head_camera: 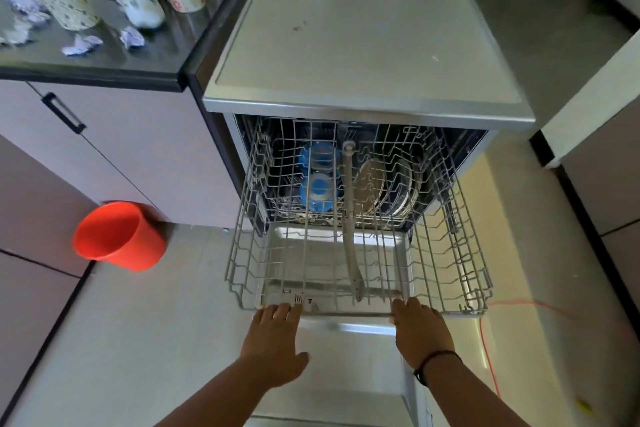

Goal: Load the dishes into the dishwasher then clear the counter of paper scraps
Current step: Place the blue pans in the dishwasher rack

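While both arms are reaching forward, the left hand [277, 336] and the right hand [420, 333] are curling their fingers over the front rail of the upper rack [446, 246], which is standing pulled out of the dishwasher [363, 45]; the fingertips are hiding behind the wire, so how firmly they are clamping is hard to tell. A dark band is circling the right wrist. Through the rack's wires, a grey spray arm [351, 229] is running front to back. Deeper inside, in shadow, blue cups [318, 180] are sitting left of upright plates [388, 184], partly masked by wire. Well apart from the hands, up on the dark counter [104, 62] at far left, patterned mugs [65, 0] and crumpled paper scraps [81, 44] are lying blurred, some cut off by the frame edge. An orange bucket [119, 236] is resting on the floor by the cabinet.
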`<state>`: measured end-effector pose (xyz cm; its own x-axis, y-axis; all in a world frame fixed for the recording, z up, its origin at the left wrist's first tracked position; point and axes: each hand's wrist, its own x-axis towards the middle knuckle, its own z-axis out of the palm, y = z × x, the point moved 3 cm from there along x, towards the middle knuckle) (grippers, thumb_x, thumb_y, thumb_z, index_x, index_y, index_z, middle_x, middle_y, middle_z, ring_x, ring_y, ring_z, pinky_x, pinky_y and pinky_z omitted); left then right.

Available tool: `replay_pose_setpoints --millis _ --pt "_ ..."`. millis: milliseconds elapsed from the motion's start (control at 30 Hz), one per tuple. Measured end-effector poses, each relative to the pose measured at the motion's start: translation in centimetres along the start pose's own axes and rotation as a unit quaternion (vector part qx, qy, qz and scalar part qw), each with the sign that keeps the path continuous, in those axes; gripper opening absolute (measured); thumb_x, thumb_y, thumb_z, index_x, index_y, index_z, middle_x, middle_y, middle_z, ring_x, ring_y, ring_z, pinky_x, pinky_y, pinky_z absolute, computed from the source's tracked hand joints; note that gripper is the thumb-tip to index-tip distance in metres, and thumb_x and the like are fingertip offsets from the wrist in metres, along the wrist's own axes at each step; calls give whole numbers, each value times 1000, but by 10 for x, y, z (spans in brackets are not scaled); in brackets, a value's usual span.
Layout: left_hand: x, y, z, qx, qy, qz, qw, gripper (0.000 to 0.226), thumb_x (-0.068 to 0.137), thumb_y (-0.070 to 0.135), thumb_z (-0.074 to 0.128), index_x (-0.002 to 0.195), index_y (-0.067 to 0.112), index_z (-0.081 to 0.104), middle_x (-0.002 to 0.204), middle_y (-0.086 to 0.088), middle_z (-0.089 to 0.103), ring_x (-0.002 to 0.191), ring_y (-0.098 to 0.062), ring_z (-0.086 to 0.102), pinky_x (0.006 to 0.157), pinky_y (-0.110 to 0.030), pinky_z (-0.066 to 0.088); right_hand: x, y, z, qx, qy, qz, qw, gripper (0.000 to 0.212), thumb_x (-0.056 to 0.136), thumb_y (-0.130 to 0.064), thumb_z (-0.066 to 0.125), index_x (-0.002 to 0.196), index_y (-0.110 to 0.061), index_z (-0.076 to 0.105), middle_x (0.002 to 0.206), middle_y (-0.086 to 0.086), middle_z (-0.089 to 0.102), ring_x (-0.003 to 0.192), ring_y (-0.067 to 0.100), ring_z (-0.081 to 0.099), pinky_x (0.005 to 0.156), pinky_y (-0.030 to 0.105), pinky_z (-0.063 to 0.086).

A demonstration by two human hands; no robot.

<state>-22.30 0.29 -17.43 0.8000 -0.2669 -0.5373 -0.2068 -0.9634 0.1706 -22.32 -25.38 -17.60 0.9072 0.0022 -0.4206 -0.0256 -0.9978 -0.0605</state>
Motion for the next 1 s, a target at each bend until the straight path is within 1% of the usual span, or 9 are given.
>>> replay_pose_setpoints --millis 100,233,333,433,567,667,800,900,1000 --pt "-11 1 5 11 -27 8 1000 88 84 61 48 153 23 8 156 1 18 144 -24 12 120 -40 5 -11 1 5 14 -4 4 1000 25 98 -20 36 119 -22 50 111 1 56 101 20 58 88 30 40" --pt "-12 0 -1 14 -60 15 998 86 87 59 47 153 23 7 158 0 16 145 -25 12 119 -39 7 -11 1 4 28 -15 -1 1000 23 99 -22 37 116 -22 52 110 1 56 100 20 59 84 30 41" --pt "-6 -6 -14 15 -83 22 996 79 90 55 47 152 22 11 157 -2 21 144 -25 18 118 -40 13 -10 0 5 40 -52 -11 998 31 100 -32 37 128 -25 48 122 -2 54 112 17 54 93 29 40" --pt "-3 -19 -31 18 -79 24 996 73 92 54 45 151 21 17 156 -5 24 143 -26 21 118 -42 15 -12 -9 -3 29 -90 -12 995 44 98 -41 39 140 -26 39 135 -2 51 125 18 46 105 31 36" --pt "-2 -47 -58 24 -44 40 998 73 92 54 46 151 21 17 158 -5 20 144 -26 19 118 -44 15 -9 -40 -26 -11 -76 0 997 55 95 -49 39 143 -25 35 139 1 49 130 23 41 109 35 33" --pt "0 -71 -84 18 -22 67 997 73 91 55 45 150 21 21 157 -5 21 144 -26 20 118 -41 16 3 -77 -51 -33 -59 1 998 56 93 -50 40 142 -24 36 137 2 50 129 25 40 109 38 32" --pt "-11 -131 -129 0 8 117 993 68 92 49 46 150 20 23 157 -5 22 144 -24 21 118 -39 15 29 -159 -86 -76 -28 21 996 65 88 -55 23 144 -22 31 138 6 48 129 29 38 107 42 30" --pt "-29 -190 -160 -4 17 140 990 70 91 49 48 149 20 24 156 -7 24 143 -25 22 118 -38 15 47 -232 -106 -44 -4 46 998 68 90 -59 35 147 -23 26 144 5 43 136 29 32 110 42 28" --pt "-42 -250 -193 7 38 149 988 65 93 44 47 149 18 27 156 -9 24 143 -27 22 118 -40 15 64 -311 -131 -19 24 31 999 72 89 -61 39 148 -21 26 148 6 39 139 27 29 112 40 25"
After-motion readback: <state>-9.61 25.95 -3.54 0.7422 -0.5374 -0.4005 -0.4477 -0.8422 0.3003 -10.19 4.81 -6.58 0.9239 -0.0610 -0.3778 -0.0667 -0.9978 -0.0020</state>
